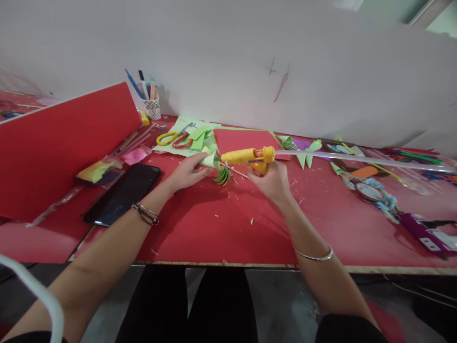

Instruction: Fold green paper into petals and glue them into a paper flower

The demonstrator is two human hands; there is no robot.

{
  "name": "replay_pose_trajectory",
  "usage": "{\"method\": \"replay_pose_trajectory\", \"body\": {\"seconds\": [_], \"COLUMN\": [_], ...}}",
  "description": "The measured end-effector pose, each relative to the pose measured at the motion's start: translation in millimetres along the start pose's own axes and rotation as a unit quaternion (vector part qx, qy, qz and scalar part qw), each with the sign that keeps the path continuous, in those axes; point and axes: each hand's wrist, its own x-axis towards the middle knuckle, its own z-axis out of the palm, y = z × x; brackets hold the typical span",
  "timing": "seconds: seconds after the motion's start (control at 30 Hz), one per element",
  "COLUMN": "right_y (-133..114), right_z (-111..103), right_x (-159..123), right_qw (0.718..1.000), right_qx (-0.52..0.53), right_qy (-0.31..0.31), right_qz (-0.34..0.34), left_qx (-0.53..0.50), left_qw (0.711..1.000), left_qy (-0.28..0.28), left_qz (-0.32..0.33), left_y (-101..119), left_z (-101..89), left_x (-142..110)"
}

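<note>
My right hand is wrapped round the handle of a yellow glue gun, from whose back a long clear glue stick runs out to the right. Its nozzle points left, close to a light green rolled paper piece that my left hand pinches; whether they touch, I cannot tell. Just below the nozzle is a darker green curled paper leaf piece. Behind my left hand, scissors with yellow handles and scissors with red handles lie on pale green paper.
A black phone lies left of my left forearm, near a standing red board. A cup of pens stands by the wall. Green paper leaves, colourful pipe cleaners and a purple power strip are on the right.
</note>
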Motion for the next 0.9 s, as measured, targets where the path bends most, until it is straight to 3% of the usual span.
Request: {"method": "replay_pose_trajectory", "body": {"seconds": [0.4, 0.77, 0.9], "right_y": [-2.4, -3.5, -6.7], "right_z": [-2.7, 0.4, -1.7], "right_x": [-0.5, -2.3, -2.8], "right_qw": [0.997, 0.997, 0.997], "right_qx": [-0.070, -0.054, -0.053], "right_qy": [0.027, 0.052, 0.044], "right_qz": [-0.023, -0.024, -0.023], "left_qx": [0.048, 0.097, 0.097], "left_qw": [0.991, 0.985, 0.988], "left_qy": [0.086, 0.098, 0.088], "left_qz": [0.088, 0.108, 0.087], "left_y": [-1.8, -4.4, -1.8], "left_z": [3.3, 2.6, 3.8], "left_x": [3.1, 3.4, 3.3]}}
